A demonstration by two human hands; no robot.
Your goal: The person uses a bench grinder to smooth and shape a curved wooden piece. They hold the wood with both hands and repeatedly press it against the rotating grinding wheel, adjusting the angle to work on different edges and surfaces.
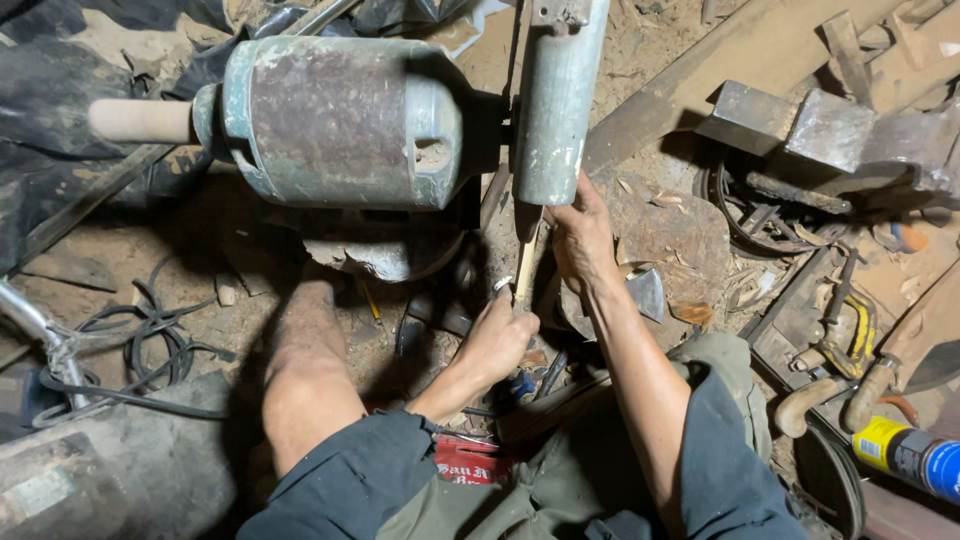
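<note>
I sit on the ground in front of a rusty green bench grinder (340,120) whose grinding wheel guard (558,100) hangs just above my hands. A long thin wooden piece (526,258) stands nearly upright under the wheel. My left hand (497,340) grips its lower end; a ring shows on one finger. My right hand (580,235) holds its upper part, pressing it up against the bottom of the wheel. Where the piece touches the wheel is hidden by the guard.
A steel anvil (830,130) stands at the right over a coil of wire. Hammers with wooden handles (830,390) and a yellow-and-blue spray can (910,455) lie at lower right. Black cables (140,340) are on the left. An axe head (648,292) rests near my right forearm.
</note>
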